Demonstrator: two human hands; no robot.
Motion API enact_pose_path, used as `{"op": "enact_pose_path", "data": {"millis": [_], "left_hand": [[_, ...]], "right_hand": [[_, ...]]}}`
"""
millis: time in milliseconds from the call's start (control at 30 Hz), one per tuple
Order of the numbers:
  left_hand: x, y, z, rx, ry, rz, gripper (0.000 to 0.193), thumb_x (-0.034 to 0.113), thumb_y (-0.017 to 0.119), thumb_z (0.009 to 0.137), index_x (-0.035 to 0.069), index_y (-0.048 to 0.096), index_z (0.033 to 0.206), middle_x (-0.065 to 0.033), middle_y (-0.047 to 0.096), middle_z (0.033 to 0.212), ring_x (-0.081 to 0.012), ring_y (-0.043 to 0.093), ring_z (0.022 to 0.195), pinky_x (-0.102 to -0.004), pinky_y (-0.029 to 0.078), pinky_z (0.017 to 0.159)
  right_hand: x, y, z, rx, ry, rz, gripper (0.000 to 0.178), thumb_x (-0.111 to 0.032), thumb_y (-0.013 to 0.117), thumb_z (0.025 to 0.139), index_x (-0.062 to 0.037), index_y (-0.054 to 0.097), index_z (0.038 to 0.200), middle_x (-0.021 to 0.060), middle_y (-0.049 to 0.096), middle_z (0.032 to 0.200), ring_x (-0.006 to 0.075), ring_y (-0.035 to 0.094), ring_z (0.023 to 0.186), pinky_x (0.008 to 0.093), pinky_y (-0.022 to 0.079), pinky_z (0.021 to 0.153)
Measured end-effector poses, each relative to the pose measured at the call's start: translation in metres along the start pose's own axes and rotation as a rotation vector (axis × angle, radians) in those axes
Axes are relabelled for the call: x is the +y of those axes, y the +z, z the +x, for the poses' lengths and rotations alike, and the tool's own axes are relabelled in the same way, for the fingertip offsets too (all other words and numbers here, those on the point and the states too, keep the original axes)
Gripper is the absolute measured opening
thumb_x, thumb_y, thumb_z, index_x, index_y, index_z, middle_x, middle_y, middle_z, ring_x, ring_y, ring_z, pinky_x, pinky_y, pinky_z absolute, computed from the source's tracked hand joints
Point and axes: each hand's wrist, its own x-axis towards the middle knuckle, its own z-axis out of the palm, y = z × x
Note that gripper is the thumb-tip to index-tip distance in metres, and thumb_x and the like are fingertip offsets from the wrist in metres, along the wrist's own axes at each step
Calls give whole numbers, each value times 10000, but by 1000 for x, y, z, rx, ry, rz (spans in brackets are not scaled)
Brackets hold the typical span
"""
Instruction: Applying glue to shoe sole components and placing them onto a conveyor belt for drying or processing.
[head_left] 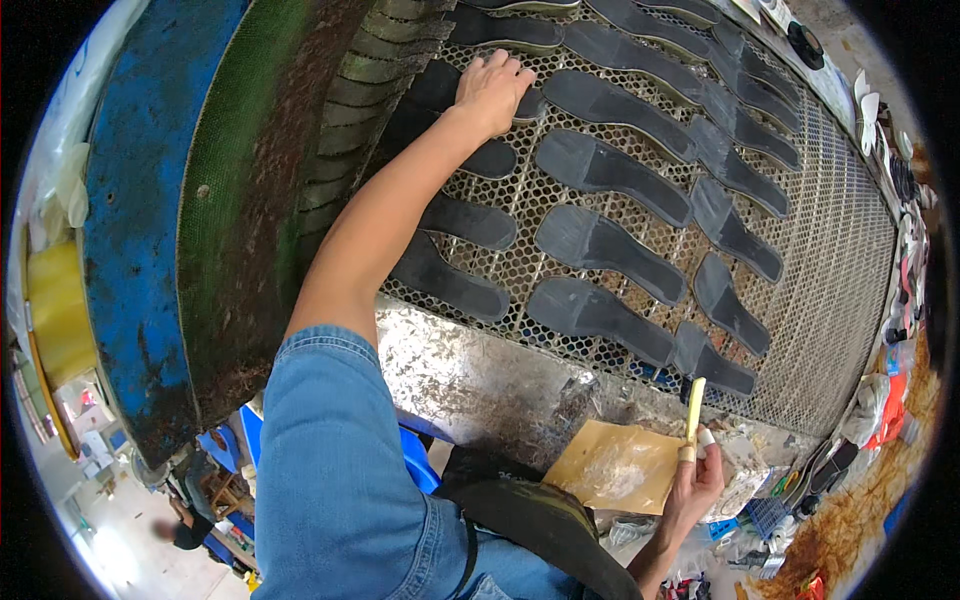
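Observation:
My left hand (495, 92) reaches far over a metal mesh belt (830, 250), its fingers bent down round a black shoe sole (530, 106). Most of that sole is hidden under the hand. Several more black soles (610, 172) lie in slanting rows on the mesh, pale along their edges. Low on the right, my right hand (700, 478) grips a pale yellow stick (696, 405) that points upward; its lower end is hidden by the fingers. A tan sheet (620, 465) smeared with whitish residue lies just left of this hand.
A curved hood with a blue side (150, 230) and hanging flaps (360, 100) rises left of the belt. A worn metal ledge (450, 370) runs along the belt's near edge. Assorted clutter (885, 400) lines the right side. Another person (190, 525) is at the lower left.

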Motion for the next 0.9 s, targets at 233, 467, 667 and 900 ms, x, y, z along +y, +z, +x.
{"op": "enact_pose_path", "data": {"millis": [233, 467, 667, 900], "left_hand": [[7, -12, 3, -160, -185, -169, 403, 107, 701, 732, 117, 609, 1124, -145, 560, 1135, -343, 554, 1142, -481, 501, 902], [-13, -20, 82, 211, -248, -152, 601, 159, 762, 703, 140, 571, 1273, -62, 583, 1231, -308, 506, 1187, -467, 475, 953], [-22, 34, 112, 280, -282, -30, 406, 81, 668, 790, 143, 605, 1185, -55, 618, 1186, -276, 486, 1189, -459, 397, 1000], [19, -108, 56, 564, -158, -303, 555, 278, 801, 646, 117, 607, 1141, -50, 632, 1110, -283, 598, 1019, -427, 507, 851]], "right_hand": [[4, -2, 9, 10, -58, -60, 312, -38, 583, 917, 26, 607, 1221, -3, 578, 860, 50, 493, 730, 198, 384, 637], [0, 4, 9, 5, -59, 42, 307, -16, 600, 886, 45, 620, 1187, 21, 612, 908, 78, 533, 782, 215, 438, 690], [-9, -1, 12, 8, -3, 34, 297, -29, 617, 876, 30, 634, 1166, -2, 605, 849, 52, 513, 719, 200, 405, 615], [5, -8, 3, -4, -56, 137, 327, -22, 604, 884, 35, 600, 1207, 36, 626, 954, 82, 563, 812, 217, 450, 704]]}}
